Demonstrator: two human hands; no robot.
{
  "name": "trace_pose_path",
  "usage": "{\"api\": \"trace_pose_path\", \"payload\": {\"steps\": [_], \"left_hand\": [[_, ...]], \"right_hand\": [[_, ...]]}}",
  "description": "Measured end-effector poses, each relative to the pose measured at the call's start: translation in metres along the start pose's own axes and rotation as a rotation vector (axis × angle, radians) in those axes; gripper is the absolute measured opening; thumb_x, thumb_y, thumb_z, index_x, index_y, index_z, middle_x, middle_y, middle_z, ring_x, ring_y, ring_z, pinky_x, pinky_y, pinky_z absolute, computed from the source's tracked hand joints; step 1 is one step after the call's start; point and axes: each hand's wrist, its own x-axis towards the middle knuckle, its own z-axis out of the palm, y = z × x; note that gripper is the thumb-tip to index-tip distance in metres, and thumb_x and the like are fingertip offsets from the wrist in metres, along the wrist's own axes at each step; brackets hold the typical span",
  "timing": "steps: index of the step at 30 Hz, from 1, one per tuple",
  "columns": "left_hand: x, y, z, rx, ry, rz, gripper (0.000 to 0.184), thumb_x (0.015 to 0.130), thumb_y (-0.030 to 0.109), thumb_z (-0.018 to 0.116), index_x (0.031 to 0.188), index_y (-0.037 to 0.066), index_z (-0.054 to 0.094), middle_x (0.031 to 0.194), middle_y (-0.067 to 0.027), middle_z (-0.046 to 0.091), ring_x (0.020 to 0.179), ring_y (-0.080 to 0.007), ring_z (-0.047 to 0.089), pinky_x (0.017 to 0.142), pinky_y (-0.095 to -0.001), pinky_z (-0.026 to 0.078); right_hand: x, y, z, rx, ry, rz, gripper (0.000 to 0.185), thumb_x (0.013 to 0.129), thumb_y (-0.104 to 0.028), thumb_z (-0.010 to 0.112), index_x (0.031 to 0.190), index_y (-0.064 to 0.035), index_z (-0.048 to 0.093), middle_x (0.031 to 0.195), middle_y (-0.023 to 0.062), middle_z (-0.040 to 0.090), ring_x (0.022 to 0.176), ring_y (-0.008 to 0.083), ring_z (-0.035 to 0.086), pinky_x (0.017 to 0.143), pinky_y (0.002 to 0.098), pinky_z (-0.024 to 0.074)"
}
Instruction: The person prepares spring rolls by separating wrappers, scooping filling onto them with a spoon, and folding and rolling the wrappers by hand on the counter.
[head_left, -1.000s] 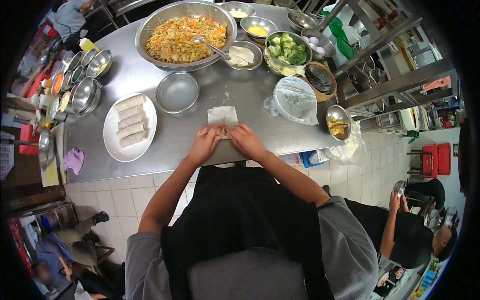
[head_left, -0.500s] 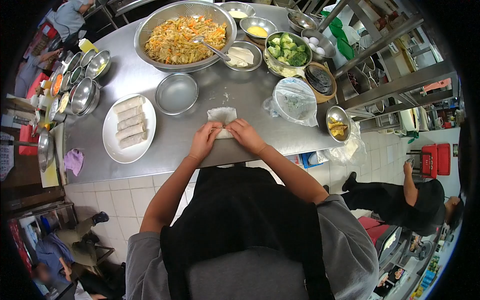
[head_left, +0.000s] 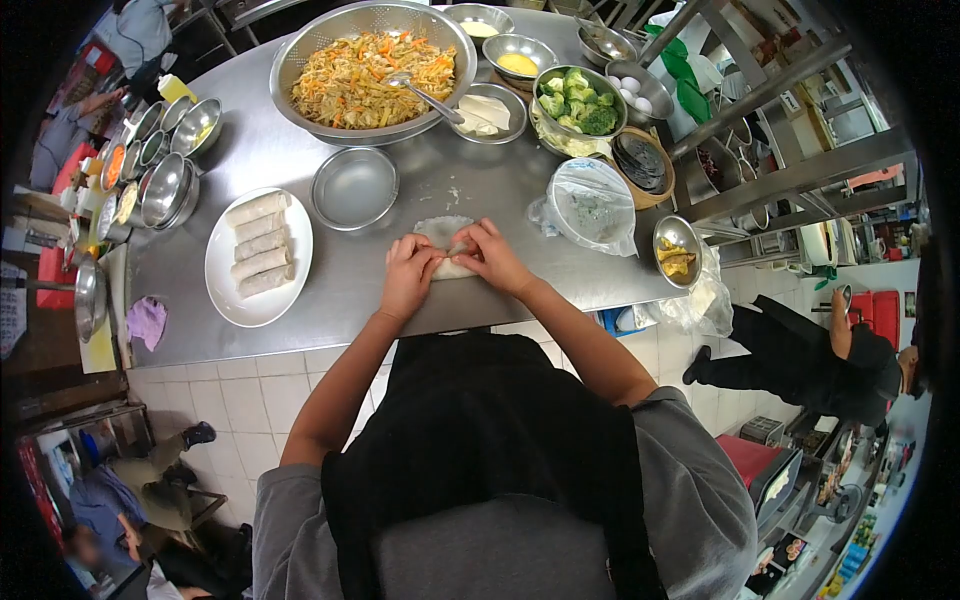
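Note:
A partly rolled spring roll (head_left: 455, 270) lies near the front edge of the steel table, its pale wrapper (head_left: 443, 228) spread out flat behind it. My left hand (head_left: 408, 272) grips the roll from the left, fingers bent over its top. From the right, my right hand (head_left: 495, 258) pinches the wrapper's side, fingertips close to the left ones. What filling is inside is hidden. To the left, a white oval plate (head_left: 222, 300) bears several finished spring rolls (head_left: 262, 245) in a row. Behind my hands sits a shallow metal bowl (head_left: 355, 188).
At the back stands a big colander (head_left: 290, 105) of shredded vegetable filling with a spoon (head_left: 430, 100). Bowls of broccoli (head_left: 575, 100), eggs (head_left: 640, 95) and a plastic-covered bowl (head_left: 592, 205) line the right. Metal bowls (head_left: 170, 190) crowd the left. Another person (head_left: 820, 350) stands at right.
My right hand has shifted slightly up, its fingers now lifting and folding the wrapper's right side inward. The wrapper's far part looks lower. The person at right has moved.

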Motion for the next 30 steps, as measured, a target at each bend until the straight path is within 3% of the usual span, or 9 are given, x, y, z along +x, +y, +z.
{"api": "trace_pose_path", "payload": {"steps": [2, 5, 8, 14, 20, 23, 30], "left_hand": [[0.001, 0.008, -0.001, 0.057, 0.055, 0.009, 0.013, 0.084, 0.011, 0.068, 0.097, 0.012, 0.071, 0.098, -0.0056, 0.058, 0.091, -0.0269, 0.057, 0.077, -0.0370, 0.044], [-0.006, 0.003, 0.003, 0.156, -0.043, 0.107, 0.016, 0.082, 0.010, 0.065, 0.096, 0.012, 0.069, 0.096, -0.0049, 0.057, 0.090, -0.0263, 0.057, 0.076, -0.0384, 0.045], [-0.008, 0.008, 0.005, 0.199, -0.033, 0.186, 0.018, 0.079, 0.011, 0.062, 0.096, 0.010, 0.067, 0.097, -0.0039, 0.059, 0.088, -0.0256, 0.058, 0.074, -0.0381, 0.045], [-0.021, 0.020, 0.007, 0.228, -0.053, 0.170, 0.029, 0.082, 0.011, 0.067, 0.111, 0.004, 0.064, 0.112, -0.0106, 0.062, 0.097, -0.0296, 0.060, 0.082, -0.0400, 0.049], [-0.026, 0.016, 0.009, 0.179, -0.083, 0.160, 0.044, 0.083, 0.019, 0.071, 0.123, 0.003, 0.061, 0.119, -0.0102, 0.061, 0.107, -0.0287, 0.061, 0.092, -0.0393, 0.052], [-0.025, 0.004, 0.011, 0.196, -0.080, 0.234, 0.047, 0.084, 0.020, 0.072, 0.126, 0.003, 0.060, 0.127, -0.0102, 0.061, 0.110, -0.0280, 0.061, 0.094, -0.0380, 0.052], [-0.025, -0.004, 0.012, 0.177, -0.096, 0.269, 0.050, 0.082, 0.020, 0.074, 0.127, 0.002, 0.061, 0.134, -0.0100, 0.060, 0.114, -0.0280, 0.061, 0.096, -0.0377, 0.052]], "right_hand": [[0.000, 0.003, 0.002, 0.006, 0.030, 0.005, 0.028, 0.086, -0.015, 0.077, 0.109, -0.0062, 0.064, 0.095, 0.0089, 0.056, 0.085, 0.0211, 0.059, 0.075, 0.0335, 0.0519], [-0.001, 0.009, 0.002, -0.076, 0.023, -0.035, 0.026, 0.085, -0.015, 0.077, 0.106, -0.0062, 0.066, 0.094, 0.0097, 0.059, 0.086, 0.0224, 0.061, 0.075, 0.0344, 0.0522], [0.001, 0.008, -0.001, -0.253, -0.008, -0.203, 0.023, 0.085, -0.015, 0.076, 0.105, -0.0064, 0.068, 0.094, 0.0104, 0.064, 0.085, 0.0236, 0.064, 0.074, 0.0350, 0.0528], [0.000, -0.001, 0.000, -0.196, -0.050, -0.149, 0.019, 0.089, -0.013, 0.071, 0.108, -0.0066, 0.069, 0.097, 0.0110, 0.069, 0.085, 0.0248, 0.068, 0.076, 0.0352, 0.0538], [-0.001, 0.000, 0.001, -0.129, -0.065, -0.054, 0.017, 0.093, -0.013, 0.067, 0.108, -0.0063, 0.069, 0.105, 0.0112, 0.071, 0.091, 0.0256, 0.071, 0.078, 0.0357, 0.0548], [0.002, -0.003, 0.001, -0.147, -0.057, -0.070, 0.016, 0.093, -0.012, 0.066, 0.108, -0.0064, 0.069, 0.100, 0.0101, 0.071, 0.089, 0.0263, 0.070, 0.080, 0.0345, 0.0539], [0.020, 0.007, -0.007, 0.080, -0.211, 0.133, 0.038, 0.087, -0.003, 0.070, 0.122, -0.0070, 0.055, 0.098, 0.0080, 0.067, 0.087, 0.0165, 0.065, 0.079, 0.0288, 0.0498]]}}
